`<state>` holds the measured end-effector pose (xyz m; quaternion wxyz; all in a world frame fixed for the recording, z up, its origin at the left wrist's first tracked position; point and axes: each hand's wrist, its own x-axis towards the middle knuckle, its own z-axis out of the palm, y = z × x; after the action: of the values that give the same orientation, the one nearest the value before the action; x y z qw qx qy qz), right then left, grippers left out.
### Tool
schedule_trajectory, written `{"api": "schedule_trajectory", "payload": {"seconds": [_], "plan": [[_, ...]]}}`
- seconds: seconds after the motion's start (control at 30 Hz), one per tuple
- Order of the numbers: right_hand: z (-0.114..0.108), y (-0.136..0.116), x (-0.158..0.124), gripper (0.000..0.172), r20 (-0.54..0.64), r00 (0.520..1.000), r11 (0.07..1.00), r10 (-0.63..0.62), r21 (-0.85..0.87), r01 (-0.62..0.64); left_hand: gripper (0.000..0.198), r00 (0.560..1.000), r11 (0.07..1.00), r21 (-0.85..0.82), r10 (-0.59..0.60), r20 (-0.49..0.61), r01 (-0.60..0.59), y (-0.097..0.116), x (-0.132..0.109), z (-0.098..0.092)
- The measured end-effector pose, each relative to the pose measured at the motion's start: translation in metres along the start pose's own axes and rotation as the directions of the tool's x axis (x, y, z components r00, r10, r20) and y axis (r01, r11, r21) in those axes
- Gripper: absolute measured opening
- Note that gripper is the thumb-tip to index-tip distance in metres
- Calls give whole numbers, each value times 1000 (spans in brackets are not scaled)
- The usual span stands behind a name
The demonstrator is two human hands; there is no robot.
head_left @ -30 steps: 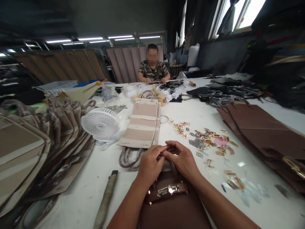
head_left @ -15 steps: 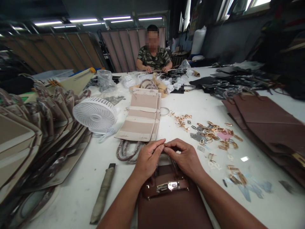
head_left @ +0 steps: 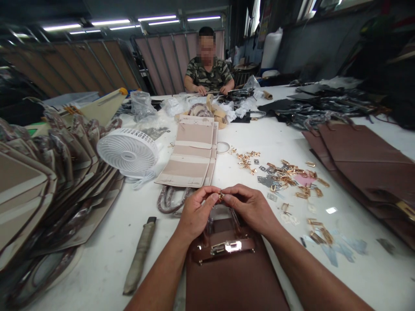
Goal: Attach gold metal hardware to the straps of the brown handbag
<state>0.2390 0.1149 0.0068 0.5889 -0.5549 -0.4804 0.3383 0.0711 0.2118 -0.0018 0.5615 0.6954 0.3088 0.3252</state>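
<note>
Between the fingertips of my left hand (head_left: 199, 211) and my right hand (head_left: 249, 207) is a small gold metal fitting (head_left: 221, 196); both hands are closed in a pinch on it, and its exact kind is too small to make out. Right below lies a brown handbag panel (head_left: 236, 276) with a strap across it. A shiny metal clasp (head_left: 227, 247) sits on that strap. The bag's handles, wrapped in clear plastic, run up under my hands and are partly hidden.
Gold fittings (head_left: 288, 172) lie scattered at right, beside brown bag panels (head_left: 366, 160). A white fan (head_left: 128, 151), beige bag panels (head_left: 191, 151) and a cloth-wrapped tool (head_left: 140, 255) stand or lie to the left. Across the table sits a person in camouflage (head_left: 209, 73).
My fingertips have shifted slightly, and the gold fitting between them shows more clearly now. The whole view has moved a little; the bag lies as before.
</note>
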Motion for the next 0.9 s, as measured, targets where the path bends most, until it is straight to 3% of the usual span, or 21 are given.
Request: {"api": "schedule_trajectory", "payload": {"seconds": [0.07, 0.37, 0.6, 0.9], "plan": [[1, -1, 0, 10, 4, 997, 994, -80, -77, 80, 24, 1000, 1000, 18, 19, 4, -19, -1, 0, 0], [8, -1, -4, 12, -39, 947, 919, -318, -260, 297, 23, 999, 998, -46, 38, -13, -39, -4, -1, 2], [13, 2, -7, 11, -70, 934, 876, -352, -376, 302, 27, 998, 996, 76, 58, -11, -57, -9, -1, 0], [18, 6, -7, 13, -126, 937, 866, -327, -437, 244, 15, 982, 973, 167, 172, -76, -158, 4, -5, 7]]}}
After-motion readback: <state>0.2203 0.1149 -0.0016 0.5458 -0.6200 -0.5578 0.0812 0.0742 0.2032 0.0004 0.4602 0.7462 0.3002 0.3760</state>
